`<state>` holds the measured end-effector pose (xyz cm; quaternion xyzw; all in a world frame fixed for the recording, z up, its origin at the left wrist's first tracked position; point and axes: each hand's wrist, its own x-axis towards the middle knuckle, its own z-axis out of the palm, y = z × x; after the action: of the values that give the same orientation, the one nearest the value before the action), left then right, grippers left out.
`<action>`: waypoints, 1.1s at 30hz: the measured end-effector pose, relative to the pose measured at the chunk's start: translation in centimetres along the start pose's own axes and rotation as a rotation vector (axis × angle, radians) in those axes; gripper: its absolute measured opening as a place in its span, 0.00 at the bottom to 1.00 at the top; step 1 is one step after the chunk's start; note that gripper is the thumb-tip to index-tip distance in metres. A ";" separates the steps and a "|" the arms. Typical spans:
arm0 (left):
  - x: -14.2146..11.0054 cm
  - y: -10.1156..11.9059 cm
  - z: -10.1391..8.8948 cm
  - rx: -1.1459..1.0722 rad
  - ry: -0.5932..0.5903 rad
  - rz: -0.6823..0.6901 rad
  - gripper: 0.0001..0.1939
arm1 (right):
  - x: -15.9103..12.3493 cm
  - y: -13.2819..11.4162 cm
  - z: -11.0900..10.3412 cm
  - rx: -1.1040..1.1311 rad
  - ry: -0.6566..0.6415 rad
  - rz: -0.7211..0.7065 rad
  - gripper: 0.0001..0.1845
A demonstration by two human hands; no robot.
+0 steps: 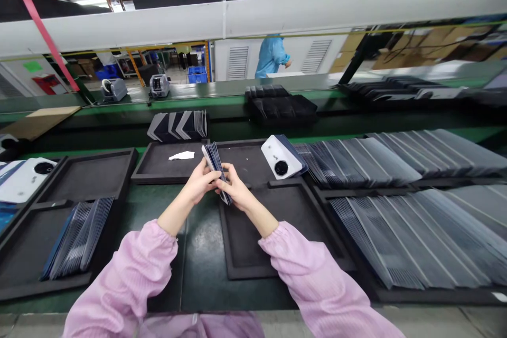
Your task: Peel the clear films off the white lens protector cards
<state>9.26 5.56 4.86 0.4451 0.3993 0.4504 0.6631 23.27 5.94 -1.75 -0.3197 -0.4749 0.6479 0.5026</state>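
Note:
Both of my hands hold a small stack of thin phone back covers point(215, 160), tilted on edge above the black trays. My left hand point(200, 184) grips the stack's left side, and my right hand point(236, 189) closes round its right side, fingers meeting at the front. The outermost cover on the left looks white and the others dark blue. Right of my hands, a white back cover with a round black camera ring point(271, 161) leans against dark covers. Below my right hand is a bare black foam tray point(273, 222).
Long rows of grey covers point(415, 237) fill trays on the right. At left, another tray holds leaning covers point(79, 237), near a white cover point(24, 182). Banded covers point(178, 125) stand behind. Two tape dispensers point(159, 85) sit beyond. A person in blue point(270, 55) is in the background.

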 end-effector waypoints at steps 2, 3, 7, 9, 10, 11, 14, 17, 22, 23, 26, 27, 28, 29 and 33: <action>0.1 0.3 0.1 -0.008 -0.017 -0.004 0.29 | 0.1 0.0 -0.1 0.038 0.012 -0.013 0.36; 0.2 0.5 0.2 -0.011 -0.027 -0.006 0.29 | 0.2 0.0 -0.1 0.058 0.015 -0.019 0.37; 0.2 1.4 0.3 -0.008 -0.080 -0.012 0.31 | 0.3 -0.2 -0.1 0.139 0.023 -0.026 0.37; 0.2 1.8 0.2 -0.007 -0.094 -0.015 0.28 | 0.3 -0.4 -0.1 0.177 0.028 -0.022 0.37; 0.3 1.9 0.0 -0.004 -0.092 -0.021 0.26 | 0.3 -0.5 -0.1 0.195 0.029 -0.019 0.37; 0.4 2.0 -0.1 0.000 -0.083 -0.028 0.23 | 0.3 -0.7 -0.1 0.212 0.030 -0.016 0.37; 1.0 1.8 -0.8 0.026 -0.015 -0.039 0.13 | 0.2 -1.1 -0.1 0.259 0.036 -0.004 0.34; 1.7 1.7 -1.7 0.055 0.081 -0.013 0.08 | 0.3 -1.4 -0.2 0.314 0.046 0.005 0.32; 1.3 3.1 -3.4 0.138 0.160 0.052 0.13 | 0.6 -1.5 -0.8 0.403 0.062 0.029 0.29; 1.0 3.6 -3.8 0.146 0.179 0.077 0.15 | 0.6 -1.6 -0.9 0.419 0.066 0.032 0.29; 0.3 5.3 -5.1 0.256 0.165 0.190 0.22 | 0.6 -1.9 -1.1 0.458 0.061 0.043 0.30; 0.1 5.9 -5.3 0.361 0.132 0.255 0.22 | 0.6 -2.1 -1.1 0.468 0.051 0.049 0.31; -0.1 6.5 -5.5 0.514 0.085 0.336 0.18 | 0.5 -2.3 -1.1 0.474 0.035 0.058 0.32; -0.3 7.1 -5.5 0.705 0.031 0.436 0.12 | 0.4 -2.4 -1.1 0.477 0.016 0.071 0.32; -1.0 8.6 -3.9 1.358 -0.207 0.805 0.10 | -0.2 -2.9 -0.5 0.459 -0.073 0.132 0.35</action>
<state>3.27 7.21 12.05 0.9016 0.3313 0.2701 0.0668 24.75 6.03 0.82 -0.2038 -0.3110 0.7814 0.5011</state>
